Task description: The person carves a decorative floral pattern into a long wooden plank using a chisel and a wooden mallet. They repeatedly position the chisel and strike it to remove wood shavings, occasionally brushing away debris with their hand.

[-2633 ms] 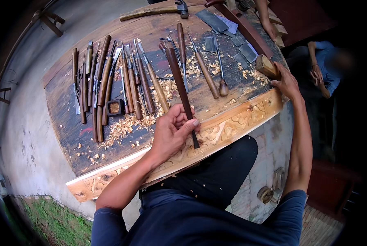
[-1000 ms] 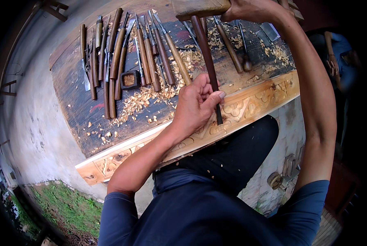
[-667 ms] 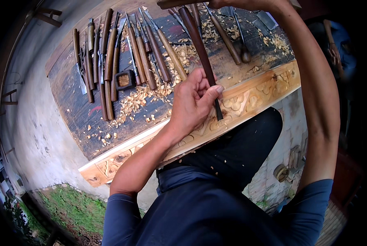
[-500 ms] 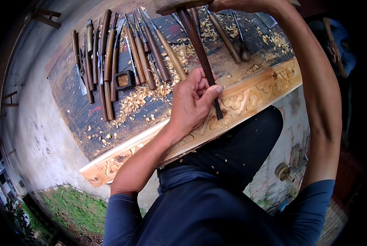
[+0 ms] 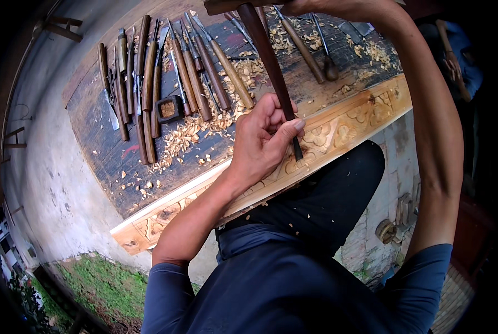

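Note:
My left hand [image 5: 265, 139] is closed round a carving chisel [image 5: 268, 58] with a long dark handle. The chisel leans slightly, its tip down on a long pale wooden board [image 5: 343, 131] carved with scrolls and petals. At the top edge of the view, a wooden mallet [image 5: 224, 5] is at the upper end of the chisel handle. My right hand [image 5: 304, 5] is partly cut off there, its visible fingers curled at the mallet's grip. The board lies slanted along the near edge of the table, above my dark-trousered leg.
Several wood-handled chisels [image 5: 190, 83] lie in a row on the dark worn table [image 5: 98, 156], among curled shavings [image 5: 185, 136]. A small square dark block with a hollow [image 5: 169, 109] sits between them. More tools [image 5: 302, 50] lie at the far right. Another person [image 5: 460, 64] shows at the right.
The mallet has shifted slightly up and left at the top edge. My left hand and the chisel stay nearly in place; the view has moved a little.

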The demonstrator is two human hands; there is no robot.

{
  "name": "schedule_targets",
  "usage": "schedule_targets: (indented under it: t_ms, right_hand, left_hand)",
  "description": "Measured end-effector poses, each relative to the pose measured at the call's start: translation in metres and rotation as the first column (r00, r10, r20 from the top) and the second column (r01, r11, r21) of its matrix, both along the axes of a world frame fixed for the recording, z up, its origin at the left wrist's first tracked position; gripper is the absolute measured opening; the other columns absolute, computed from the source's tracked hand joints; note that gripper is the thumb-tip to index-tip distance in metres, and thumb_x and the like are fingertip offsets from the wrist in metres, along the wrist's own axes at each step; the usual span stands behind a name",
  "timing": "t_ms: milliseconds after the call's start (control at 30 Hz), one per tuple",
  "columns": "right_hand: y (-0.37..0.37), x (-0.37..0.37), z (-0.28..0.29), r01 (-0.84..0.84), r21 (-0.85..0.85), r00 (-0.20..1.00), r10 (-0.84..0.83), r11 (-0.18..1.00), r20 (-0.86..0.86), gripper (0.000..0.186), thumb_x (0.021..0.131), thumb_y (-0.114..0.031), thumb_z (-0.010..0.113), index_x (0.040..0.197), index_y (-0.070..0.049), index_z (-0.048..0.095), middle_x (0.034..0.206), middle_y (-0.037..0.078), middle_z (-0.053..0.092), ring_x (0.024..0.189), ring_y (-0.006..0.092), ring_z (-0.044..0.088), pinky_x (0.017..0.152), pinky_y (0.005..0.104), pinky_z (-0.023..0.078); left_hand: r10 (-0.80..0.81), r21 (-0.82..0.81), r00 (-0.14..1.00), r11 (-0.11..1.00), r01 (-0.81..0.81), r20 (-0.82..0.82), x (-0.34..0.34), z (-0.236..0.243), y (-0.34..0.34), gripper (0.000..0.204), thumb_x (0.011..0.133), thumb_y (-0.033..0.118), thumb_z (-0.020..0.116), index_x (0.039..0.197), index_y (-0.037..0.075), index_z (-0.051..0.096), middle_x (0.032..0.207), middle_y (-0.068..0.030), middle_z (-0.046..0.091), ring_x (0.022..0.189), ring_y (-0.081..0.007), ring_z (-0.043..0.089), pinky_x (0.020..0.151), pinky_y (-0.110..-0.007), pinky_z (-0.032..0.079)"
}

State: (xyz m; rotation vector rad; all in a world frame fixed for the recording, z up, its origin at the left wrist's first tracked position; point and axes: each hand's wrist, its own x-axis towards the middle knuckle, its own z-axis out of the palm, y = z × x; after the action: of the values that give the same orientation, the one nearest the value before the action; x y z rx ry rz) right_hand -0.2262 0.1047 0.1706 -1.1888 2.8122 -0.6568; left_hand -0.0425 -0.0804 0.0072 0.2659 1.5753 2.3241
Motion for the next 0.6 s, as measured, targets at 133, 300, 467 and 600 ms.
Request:
schedule_targets:
  t_ms: [133,300,467,600]
  right_hand:
    - [-0.011,0.011,0.015,0.109,-0.056,0.982,-0.099,0.992,0.162,0.060,0.074,-0.014,0.081,0.131,-0.002,0.069,0.108,0.014,0.075,0.100,0.0231,0.068,0.094,0.0370,0.053]
    - [-0.006,0.003,0.000,0.023,-0.122,0.995,-0.012,0.992,0.096,0.063,0.073,-0.016,0.082,0.132,0.001,0.068,0.111,0.016,0.075,0.103,0.0242,0.069,0.095,0.0376,0.053]
    - [-0.004,0.002,-0.013,0.047,-0.005,0.995,-0.047,0.999,-0.086,0.063,0.072,-0.019,0.082,0.130,0.002,0.068,0.110,0.021,0.074,0.107,0.0329,0.070,0.098,0.0409,0.053]
    - [-0.020,0.008,-0.007,0.047,0.031,0.999,-0.047,0.998,-0.001,0.061,0.072,-0.020,0.081,0.127,0.002,0.069,0.110,0.024,0.073,0.107,0.0366,0.069,0.097,0.0425,0.053]
  left_hand:
    - [0.006,0.048,0.990,0.999,-0.013,0.140,0.000,0.008,-0.008,0.020,0.105,0.005,0.065,0.121,0.000,0.053,0.088,-0.0050,0.069,0.081,-0.0105,0.069,0.066,-0.024,0.056]
    - [0.117,-0.028,0.982,0.993,-0.114,0.150,-0.001,0.006,-0.007,0.017,0.106,0.005,0.063,0.119,0.000,0.053,0.089,-0.0053,0.069,0.082,-0.0102,0.069,0.064,-0.023,0.056]
    - [0.127,-0.057,0.984,0.991,-0.121,0.127,0.004,0.002,-0.002,0.016,0.106,0.005,0.064,0.117,-0.001,0.053,0.086,-0.0051,0.070,0.080,-0.0084,0.069,0.065,-0.022,0.056]
    - [0.127,-0.109,0.984,0.988,-0.113,0.129,0.006,0.004,-0.006,0.016,0.106,0.004,0.063,0.118,0.000,0.052,0.088,-0.0073,0.069,0.081,-0.0136,0.070,0.070,-0.027,0.059]
